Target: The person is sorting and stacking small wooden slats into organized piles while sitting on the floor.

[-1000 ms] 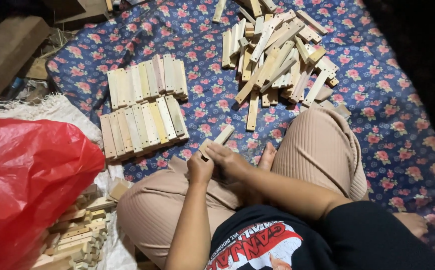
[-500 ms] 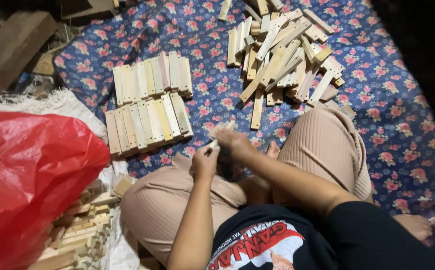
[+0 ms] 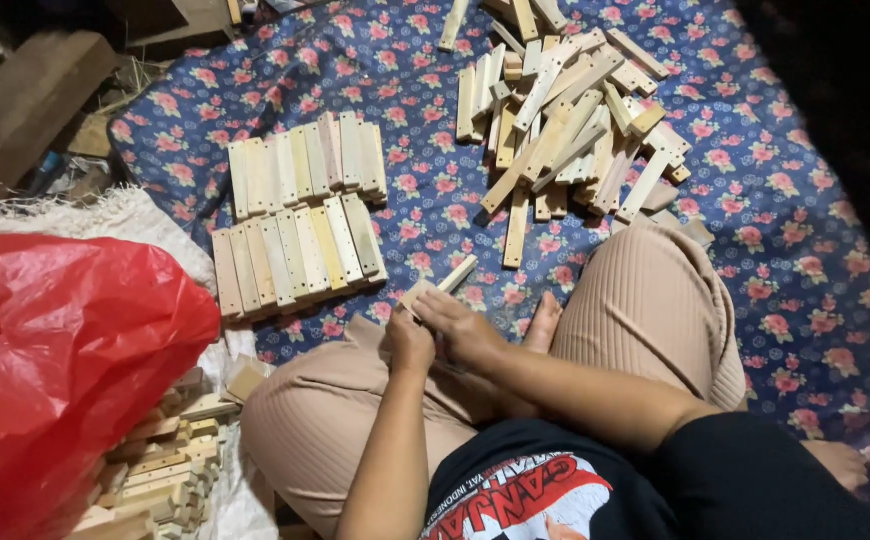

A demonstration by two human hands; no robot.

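I sit cross-legged on a blue flowered cloth (image 3: 435, 215). My left hand (image 3: 410, 343) and my right hand (image 3: 460, 325) meet over my lap, both closed on a small pale wooden stick (image 3: 452, 277) that points up and to the right. Just beyond my hands lie two neat rows of flat wooden sticks (image 3: 300, 205) set side by side. A loose heap of the same sticks (image 3: 565, 110) lies farther off to the right.
A red plastic bag (image 3: 60, 370) fills the left foreground, with several stacked wooden pieces (image 3: 160, 465) below it on a white sack. Brown boards (image 3: 30, 95) lie at the far left. My bare foot (image 3: 540, 322) rests beside my hands.
My hands stay over my lap and have turned the stick slightly. The view has shifted a little; the rows and the heap have not moved.
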